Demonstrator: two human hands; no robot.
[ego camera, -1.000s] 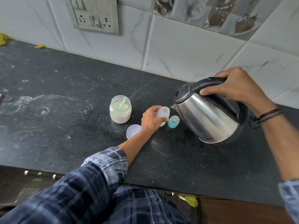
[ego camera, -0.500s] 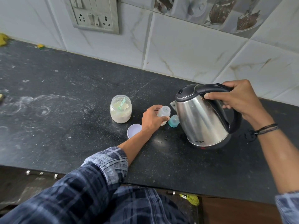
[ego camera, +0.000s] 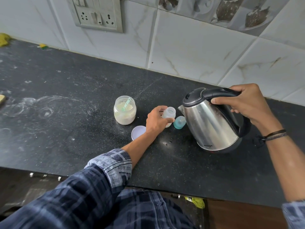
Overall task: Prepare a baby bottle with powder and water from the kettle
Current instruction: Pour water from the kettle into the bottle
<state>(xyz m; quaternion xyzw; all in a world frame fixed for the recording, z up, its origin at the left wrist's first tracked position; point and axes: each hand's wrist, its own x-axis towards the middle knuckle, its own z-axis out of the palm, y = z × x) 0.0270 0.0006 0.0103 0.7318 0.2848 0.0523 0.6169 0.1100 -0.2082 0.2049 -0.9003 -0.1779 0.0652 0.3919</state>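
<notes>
On the counter [ego camera: 66,100] mid-scene, my left hand [ego camera: 156,120] grips the open bottle [ego camera: 168,115], right hand [ego camera: 247,104] wrapped on the upright kettle [ego camera: 212,123] just right of it; fill level unreadable, teal cap [ego camera: 179,122] still off, so capping's left.

Your shirt [ego camera: 92,200] is dark navy plaid with lighter blue-grey lines. Left sleeve [ego camera: 113,164] is rolled up, the turned-back cuff showing a paler, washed-out grey-blue check on its inside. Left forearm is bare below it down to the left hand [ego camera: 156,121]. Right sleeve [ego camera: 294,214] shows only as a pale blue checked edge at the frame corner. Right wrist carries thin dark bands [ego camera: 274,135], one with a loose knotted end, just behind the right hand [ego camera: 245,103].
</notes>
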